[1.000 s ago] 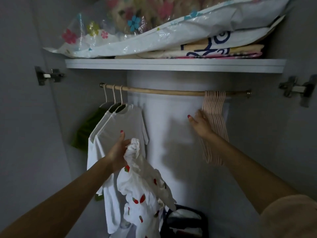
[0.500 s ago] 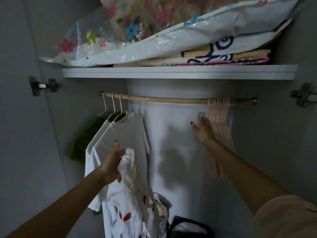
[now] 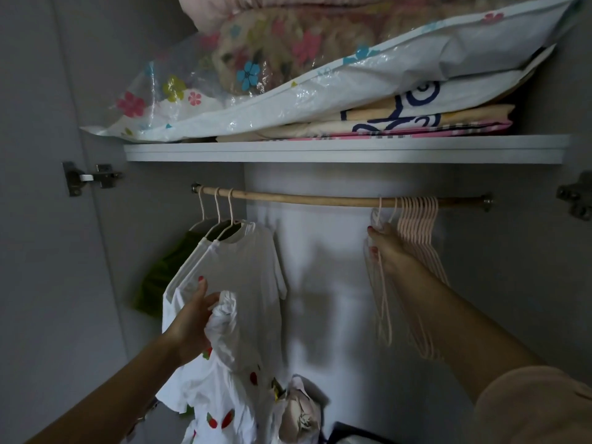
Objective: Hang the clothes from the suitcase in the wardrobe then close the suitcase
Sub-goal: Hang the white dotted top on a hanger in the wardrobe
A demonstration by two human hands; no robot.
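Wardrobe rail (image 3: 320, 199) with hangers (image 3: 419, 229), left hand (image 3: 192, 318) gripping garment (image 3: 224, 322)

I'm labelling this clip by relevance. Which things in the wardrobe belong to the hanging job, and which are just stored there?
In the job:
- strawberry-print garment, gripped by the left hand
- empty pink hangers, one held by the right hand
- wooden rail
- hung white shirts

Just stored:
- floral bedding bag
- folded blankets
- shelf

Single head-worn wide-angle view, facing forward and slightly up into the open grey wardrobe, close in: wooden hanging rail (image 3: 320, 199) centre frame, white upper shelf (image 3: 346, 149) above, both forearms entering from below.
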